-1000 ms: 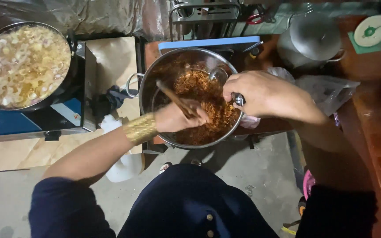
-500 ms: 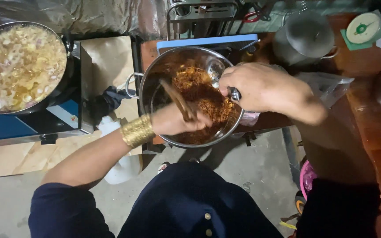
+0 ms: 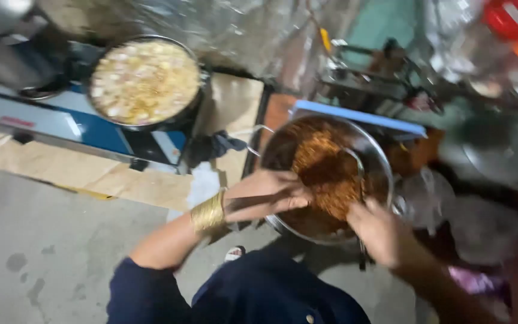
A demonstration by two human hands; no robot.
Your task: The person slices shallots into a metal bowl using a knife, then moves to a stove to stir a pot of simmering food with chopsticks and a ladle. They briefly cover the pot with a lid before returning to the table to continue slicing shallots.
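Left hand [image 3: 271,195] now slid toward near rim of steel pot [image 3: 379,162], fingers curled round dark wooden stick that lies flat under palm instead of angling into food. Reddish-brown mix [image 3: 325,171] sits just beyond left fingertips, inside pot. Right hand [image 3: 379,231] dropped from far handle to near rim, grip unclear (blur). View swung, so pan of pale stew [image 3: 145,81] lies well left. Stirring seems paused.

Single head view, tilted steeply down, close over the pot [image 3: 331,174] at frame centre; image motion-blurred.
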